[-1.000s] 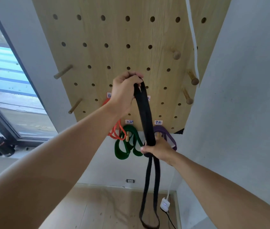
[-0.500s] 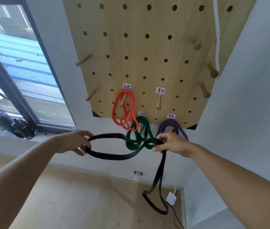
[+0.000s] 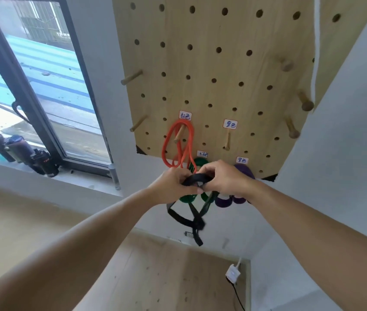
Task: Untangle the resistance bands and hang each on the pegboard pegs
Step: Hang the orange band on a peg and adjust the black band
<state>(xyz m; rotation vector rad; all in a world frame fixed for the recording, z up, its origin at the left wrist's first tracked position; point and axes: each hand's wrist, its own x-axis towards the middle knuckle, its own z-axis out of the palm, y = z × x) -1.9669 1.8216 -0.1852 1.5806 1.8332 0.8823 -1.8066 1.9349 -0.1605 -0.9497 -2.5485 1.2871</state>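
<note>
Two hands meet below the pegboard (image 3: 223, 86): the left hand (image 3: 171, 187) and right hand (image 3: 224, 178) both grip the folded black band (image 3: 191, 217), its loops dangling beneath, just before the hung green band (image 3: 187, 198) and purple band (image 3: 223, 202).

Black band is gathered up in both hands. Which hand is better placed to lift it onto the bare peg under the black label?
Right, probably. The right hand grips the black band almost directly below the bare peg; the left hand sits further left, under the red band, and would have to cross over.
</note>
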